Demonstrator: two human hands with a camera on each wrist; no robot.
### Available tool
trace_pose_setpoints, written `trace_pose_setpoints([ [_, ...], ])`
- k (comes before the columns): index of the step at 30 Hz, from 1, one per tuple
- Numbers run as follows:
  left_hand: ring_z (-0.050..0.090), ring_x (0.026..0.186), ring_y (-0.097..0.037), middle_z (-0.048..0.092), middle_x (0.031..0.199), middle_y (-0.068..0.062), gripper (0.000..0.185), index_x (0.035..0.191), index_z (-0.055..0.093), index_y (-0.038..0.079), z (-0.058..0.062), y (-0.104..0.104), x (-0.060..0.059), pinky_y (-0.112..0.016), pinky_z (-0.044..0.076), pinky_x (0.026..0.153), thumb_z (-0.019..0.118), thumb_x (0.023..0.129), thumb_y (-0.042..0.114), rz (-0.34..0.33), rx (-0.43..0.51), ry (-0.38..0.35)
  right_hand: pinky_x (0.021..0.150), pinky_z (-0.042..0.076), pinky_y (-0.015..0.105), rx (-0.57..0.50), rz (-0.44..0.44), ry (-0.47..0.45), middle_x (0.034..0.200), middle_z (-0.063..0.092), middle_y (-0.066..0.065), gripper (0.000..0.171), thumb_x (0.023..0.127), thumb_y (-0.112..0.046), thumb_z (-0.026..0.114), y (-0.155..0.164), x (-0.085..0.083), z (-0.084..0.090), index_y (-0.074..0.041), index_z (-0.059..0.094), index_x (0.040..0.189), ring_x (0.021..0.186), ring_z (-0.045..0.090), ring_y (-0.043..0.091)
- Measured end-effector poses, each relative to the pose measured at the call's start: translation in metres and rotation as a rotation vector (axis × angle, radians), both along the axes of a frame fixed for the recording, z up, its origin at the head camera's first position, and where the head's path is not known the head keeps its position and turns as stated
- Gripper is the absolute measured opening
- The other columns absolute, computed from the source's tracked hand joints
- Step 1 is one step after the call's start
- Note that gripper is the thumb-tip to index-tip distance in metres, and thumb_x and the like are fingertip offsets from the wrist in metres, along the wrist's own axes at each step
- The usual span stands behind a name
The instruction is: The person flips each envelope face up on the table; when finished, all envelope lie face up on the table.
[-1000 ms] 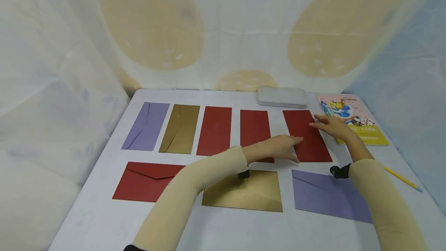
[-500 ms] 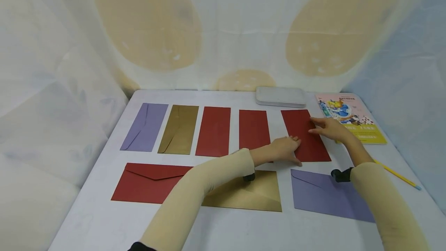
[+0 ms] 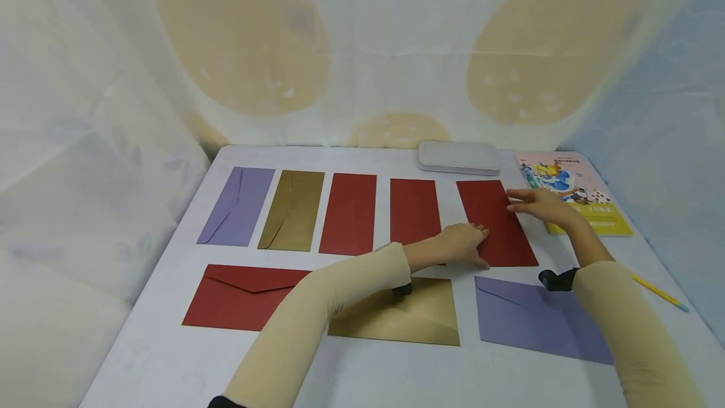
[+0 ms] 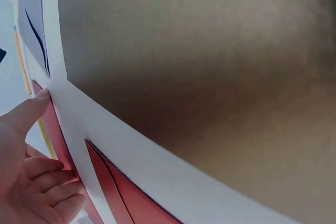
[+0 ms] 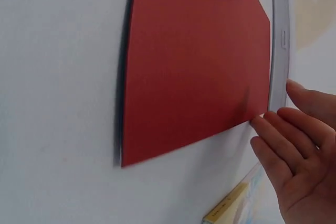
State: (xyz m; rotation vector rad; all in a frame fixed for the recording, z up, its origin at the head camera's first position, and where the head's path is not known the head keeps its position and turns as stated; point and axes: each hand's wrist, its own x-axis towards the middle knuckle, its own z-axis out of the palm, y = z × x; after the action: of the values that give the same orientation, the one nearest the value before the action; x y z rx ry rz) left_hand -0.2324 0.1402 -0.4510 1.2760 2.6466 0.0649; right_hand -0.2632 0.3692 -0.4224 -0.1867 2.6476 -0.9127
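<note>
left hand (image 3: pixel 461 243) flat on red envelope (image 3: pixel 495 222) near edge | right hand (image 3: pixel 540 205) touching far right edge

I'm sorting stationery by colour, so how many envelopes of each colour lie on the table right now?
Red envelopes: 4
Gold envelopes: 2
Purple envelopes: 2
Total: 8 envelopes
</note>
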Motion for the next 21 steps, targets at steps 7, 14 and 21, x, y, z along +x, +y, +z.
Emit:
trace_pose_setpoints([
  [7,0.04,0.134,-0.008,0.044,0.146,0.002,0.083,0.145,0.046,0.012,-0.004,0.001,-0.001,-0.019,0.039,0.099,0.067,0.081,0.062,0.005,0.026,0.005,0.103,0.023,0.068,-0.09,-0.121,0.007,0.15,0.029,0.029,0.07,0.099,-0.043,0.05,0.003,-0.004,0.0,0.001,0.03,0.149,0.137,0.021,0.051],
  [14,0.043,0.131,-0.009,0.046,0.145,0.002,0.083,0.143,0.047,0.011,0.0,-0.001,0.003,-0.019,0.04,0.098,0.067,0.081,0.062,0.004,0.039,-0.01,0.105,0.023,0.065,-0.061,-0.135,0.005,0.149,0.026,0.032,0.066,0.102,-0.041,0.043,0.004,-0.016,-0.003,0.004,0.027,0.148,0.136,0.022,0.051],
  [21,0.049,0.125,-0.008,0.051,0.141,0.001,0.079,0.14,0.052,0.011,-0.004,-0.001,0.005,-0.019,0.046,0.088,0.068,0.081,0.061,-0.01,0.058,0.016,0.099,0.033,0.064,0.17,-0.032,0.137,0.138,0.036,0.039,0.053,0.101,-0.022,0.045,-0.008,-0.036,-0.003,0.012,0.036,0.141,0.125,0.035,0.055],
])
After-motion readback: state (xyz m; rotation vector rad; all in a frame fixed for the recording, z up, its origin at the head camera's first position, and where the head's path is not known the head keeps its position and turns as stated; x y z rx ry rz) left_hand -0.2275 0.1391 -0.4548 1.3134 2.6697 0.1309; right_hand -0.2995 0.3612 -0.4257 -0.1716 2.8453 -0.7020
